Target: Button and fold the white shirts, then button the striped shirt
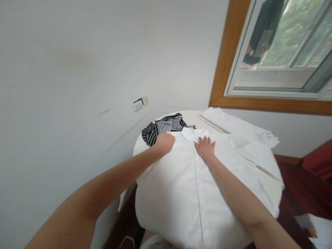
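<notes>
A white button-up shirt [178,186] lies spread front side up over a round table, its collar [190,133] at the far end and its lower part hanging toward me. My left hand [166,141] is closed at the shirt's left shoulder; the fingers curl out of sight, and a pinch of the shirt's cloth seems to be in them. My right hand [205,147] rests flat with spread fingers on the shirt front, just below the collar on the right. One sleeve [259,159] stretches out to the right.
Behind my left hand lies a crumpled black-and-white striped garment [168,126]. Folded white cloth [238,126] sits at the table's back right. The white tabletop [138,147] stands close to a wall with a socket [138,105]. A wood-framed window [220,69] is at right.
</notes>
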Available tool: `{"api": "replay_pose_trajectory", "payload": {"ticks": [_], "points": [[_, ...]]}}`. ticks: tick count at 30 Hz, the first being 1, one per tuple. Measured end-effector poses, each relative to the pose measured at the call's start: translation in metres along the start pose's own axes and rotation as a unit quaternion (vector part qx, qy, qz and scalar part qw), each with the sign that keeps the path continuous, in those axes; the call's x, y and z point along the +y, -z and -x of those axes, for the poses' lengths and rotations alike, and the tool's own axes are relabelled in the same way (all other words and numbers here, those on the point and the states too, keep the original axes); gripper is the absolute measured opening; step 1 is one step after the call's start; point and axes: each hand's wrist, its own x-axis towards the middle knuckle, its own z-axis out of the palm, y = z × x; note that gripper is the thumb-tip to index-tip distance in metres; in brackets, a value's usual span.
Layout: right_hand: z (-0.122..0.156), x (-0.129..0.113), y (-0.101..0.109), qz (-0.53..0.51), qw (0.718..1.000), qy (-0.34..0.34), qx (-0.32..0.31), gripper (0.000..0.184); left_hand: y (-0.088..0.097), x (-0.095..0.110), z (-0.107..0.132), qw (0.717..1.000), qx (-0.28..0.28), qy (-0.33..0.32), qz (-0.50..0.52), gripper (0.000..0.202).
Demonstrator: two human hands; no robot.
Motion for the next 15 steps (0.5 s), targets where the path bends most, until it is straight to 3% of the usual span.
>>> {"api": "replay_pose_trajectory", "payload": {"ticks": [2,5,8,10,12,15], "points": [[0.0,0.0,0.0,-0.007,1.0,0.0,0.003,0.061,-0.003,0.031,-0.013,0.998,0.018,-0.045,0.032,0.028],[-0.001,0.001,0.002,-0.012,1.0,0.0,-0.006,0.061,-0.015,0.071,-0.024,0.996,0.016,-0.05,0.067,0.026],[-0.001,0.002,0.004,-0.007,1.0,0.003,-0.019,0.061,-0.031,0.086,-0.025,0.996,0.017,-0.045,0.076,0.031],[-0.001,0.002,0.005,-0.006,1.0,0.006,-0.019,0.061,-0.039,0.077,-0.023,0.995,0.029,-0.048,0.082,0.044],[0.0,0.002,0.005,-0.008,1.0,0.006,-0.015,0.06,-0.044,0.055,-0.023,0.992,0.048,-0.073,0.093,0.053],[0.001,0.002,0.006,-0.021,1.0,0.004,-0.006,0.058,-0.048,0.014,-0.031,0.98,0.114,-0.129,0.098,0.046]]}}
